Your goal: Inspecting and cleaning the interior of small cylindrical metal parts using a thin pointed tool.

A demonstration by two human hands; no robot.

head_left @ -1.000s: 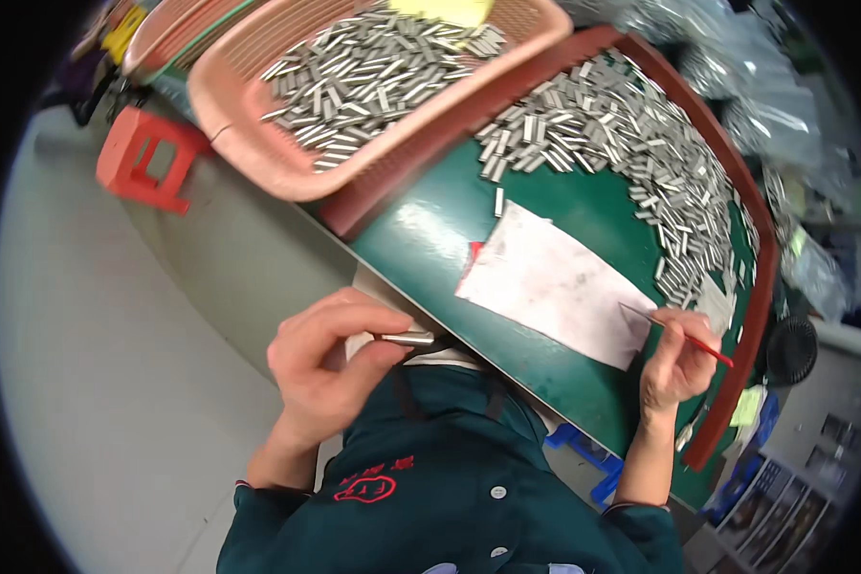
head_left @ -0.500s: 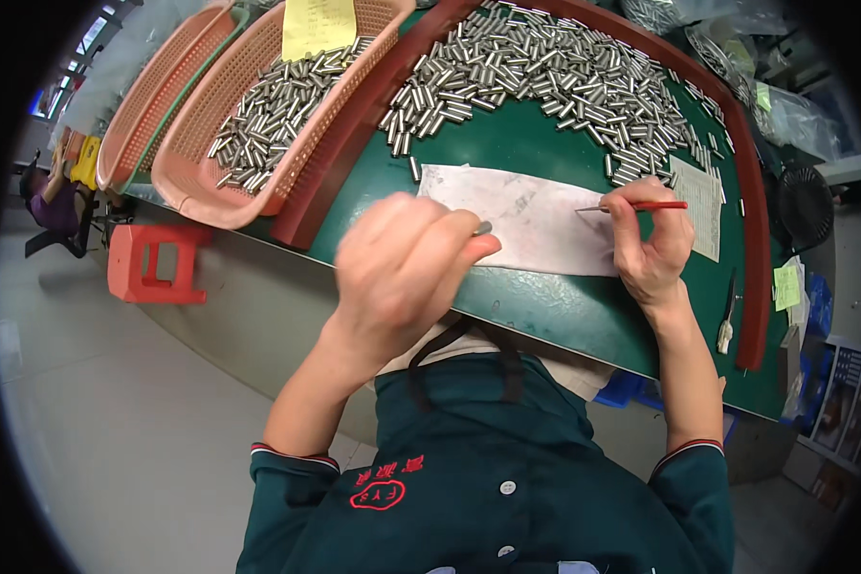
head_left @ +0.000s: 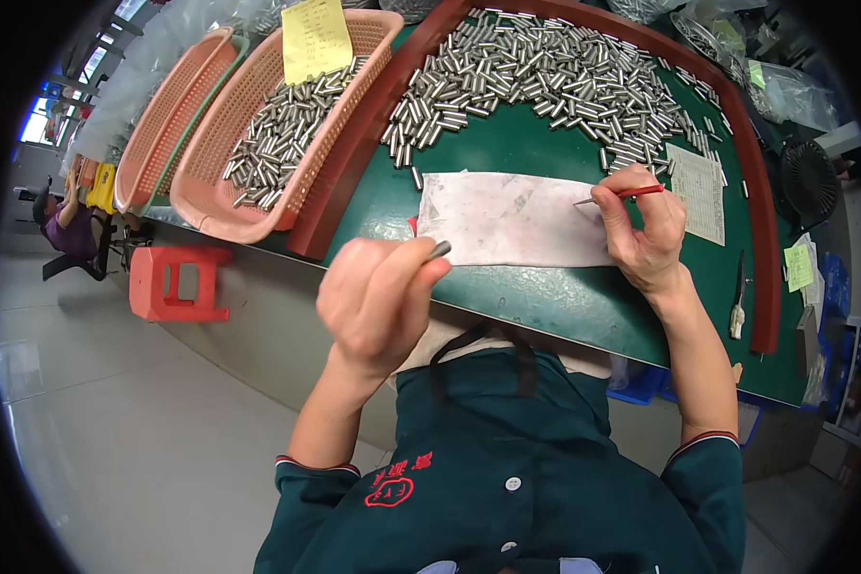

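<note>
Head view: metal pin (head_left: 439, 250) pinched in left fingers (head_left: 421, 273) (tip protruding).

This is a small-parts workshop or factory floor, set up for sorting or checking by hand. A long green surface (head_left: 545, 297) with a raised red-brown rim carries a great heap of identical short metal cylinders (head_left: 545, 81), and more of them fill a pink plastic basket (head_left: 222, 218) beside a second, nested basket (head_left: 167, 124), with a yellow paper slip (head_left: 316, 38) laid on top and a ruled tally sheet (head_left: 698, 191) at the far end. The bare grey floor (head_left: 115, 411), a red plastic stool (head_left: 177, 282), clear plastic bags (head_left: 784, 91) of stock and another seated person (head_left: 67, 215) at work farther down the line show the same.
</note>
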